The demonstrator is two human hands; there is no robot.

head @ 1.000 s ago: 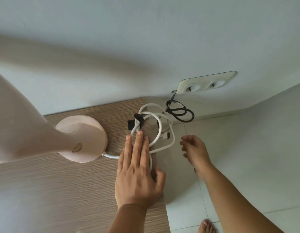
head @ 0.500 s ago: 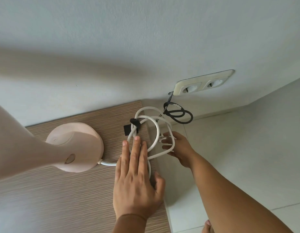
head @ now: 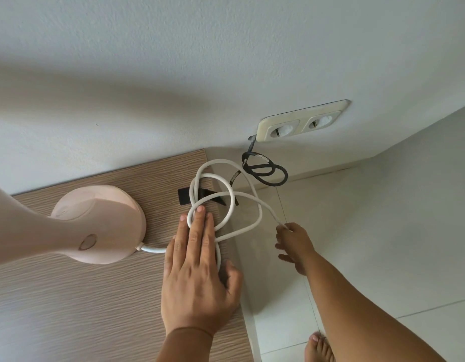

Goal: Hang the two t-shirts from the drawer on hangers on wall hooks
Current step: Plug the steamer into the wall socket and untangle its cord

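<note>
No t-shirt, hanger or wall hook shows from the head camera; what lies under the hands is a pink lamp [head: 100,226] with its round base on a wood-grain table [head: 69,309], and a white cord [head: 226,202] running from the base into loose loops at the table's right edge.

The left hand [head: 200,280] lies flat, palm down, on the table, fingers straight and close together, thumb spread to the right. It presses on the cord: the strand passes under the palm and one loop curls round the tips of the fingers. It grips nothing.

The right hand [head: 294,244] is out past the table's edge, over the tiled floor [head: 382,231]. Its fingers are curled and pinched on the far strand of the cord, which runs taut from the loops to the fingertips.

A black strap [head: 185,196] lies on the table under the loops. On the wall [head: 226,61] sits a cream double socket [head: 301,121], and a black cable [head: 268,171] hangs coiled below its left corner. A bare foot [head: 318,348] shows at the bottom edge.

No brand, label or writing can be read.
</note>
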